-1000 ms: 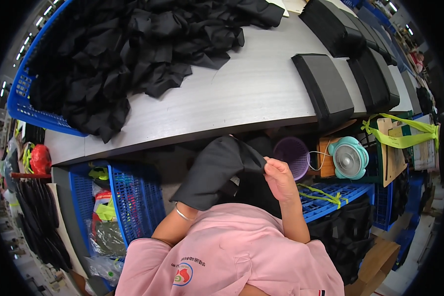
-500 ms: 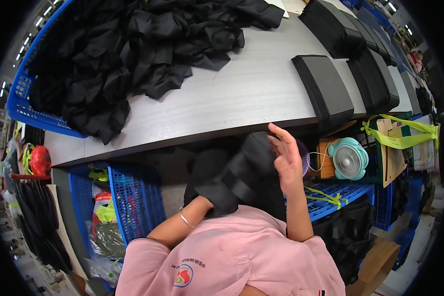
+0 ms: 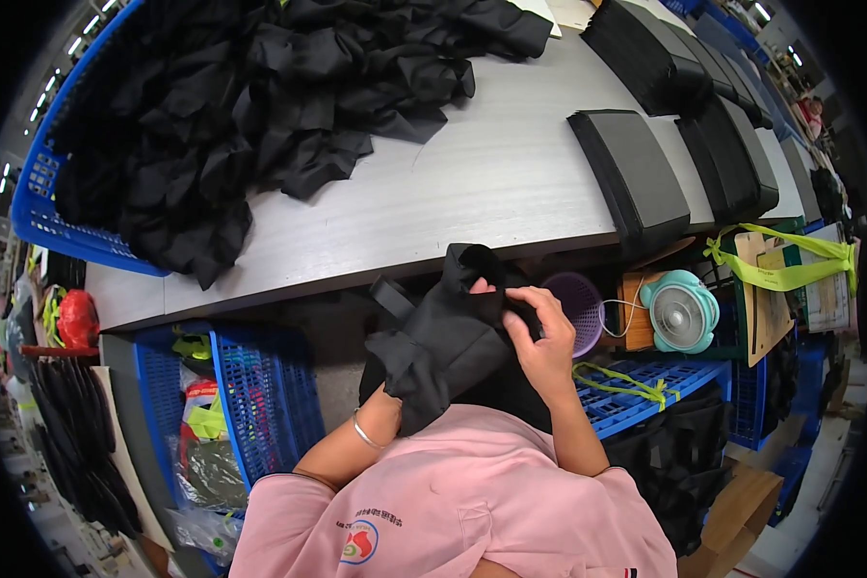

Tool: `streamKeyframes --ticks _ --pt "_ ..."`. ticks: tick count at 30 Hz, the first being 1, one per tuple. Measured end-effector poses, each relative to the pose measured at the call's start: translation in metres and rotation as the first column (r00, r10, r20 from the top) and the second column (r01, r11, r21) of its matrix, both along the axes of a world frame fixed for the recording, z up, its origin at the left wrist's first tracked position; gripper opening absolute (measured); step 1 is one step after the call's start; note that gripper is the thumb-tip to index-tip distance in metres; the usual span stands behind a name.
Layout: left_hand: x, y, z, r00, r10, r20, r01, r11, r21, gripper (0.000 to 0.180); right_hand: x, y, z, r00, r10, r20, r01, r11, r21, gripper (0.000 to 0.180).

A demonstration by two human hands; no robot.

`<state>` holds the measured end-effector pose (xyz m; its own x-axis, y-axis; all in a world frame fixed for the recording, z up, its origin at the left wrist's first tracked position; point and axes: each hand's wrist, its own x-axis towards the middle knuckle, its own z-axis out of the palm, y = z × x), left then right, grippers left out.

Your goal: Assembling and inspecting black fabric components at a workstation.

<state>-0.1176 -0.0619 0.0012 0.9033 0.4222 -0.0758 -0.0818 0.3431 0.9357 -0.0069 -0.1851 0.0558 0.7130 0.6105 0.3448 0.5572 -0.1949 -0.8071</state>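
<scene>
Several containers ring the grey table [image 3: 472,183]. At ten o'clock a blue crate [image 3: 43,197] lies tipped at the table's far left, and a big heap of black cloth pieces [image 3: 260,106] spills out of it across the tabletop. At eight o'clock, below the table edge, a second blue crate [image 3: 260,395] holds bagged items, some with yellow-green bits showing. At three o'clock a small purple basket [image 3: 578,303] sits under the table; what is in it cannot be made out. Just beside it, further toward three o'clock, stands a small teal fan [image 3: 682,311]. A flat blue crate [image 3: 645,385] with a yellow-green strap across it lies at four o'clock. On the table from one to two o'clock rest flat black cases [image 3: 636,173] in a row.

Near the centre, just below the table's near edge, is the black cloth piece [image 3: 448,342]. It is matte, crumpled and folded over itself, with a narrow strap end jutting toward ten o'clock and a bunched top by the table edge. The right hand [image 3: 539,342] pinches its upper right part, fingers curled onto the cloth. The left hand [image 3: 387,393] is hidden under the cloth's lower left; only the wrist with a thin bracelet shows, so its grip cannot be told.
</scene>
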Motion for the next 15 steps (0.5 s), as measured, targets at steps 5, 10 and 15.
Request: streamKeyframes --ticks 5,10,15 --pt "0.008 0.023 -0.013 0.873 0.190 0.450 0.272 0.577 -0.770 0.045 0.008 -0.016 -0.015 0.994 0.087 -0.068 -0.094 0.990 -0.106 0.023" --pt "-0.007 0.036 -0.031 0.949 0.078 0.305 0.186 0.642 -0.743 0.045 0.014 -0.022 -0.016 0.602 0.393 -0.696 -0.127 0.907 0.402 0.018" --pt "-0.006 0.060 -0.051 0.995 -0.051 0.090 0.099 0.723 -0.683 0.045 0.028 -0.014 -0.020 0.382 0.486 -0.786 -0.029 0.856 0.515 0.016"
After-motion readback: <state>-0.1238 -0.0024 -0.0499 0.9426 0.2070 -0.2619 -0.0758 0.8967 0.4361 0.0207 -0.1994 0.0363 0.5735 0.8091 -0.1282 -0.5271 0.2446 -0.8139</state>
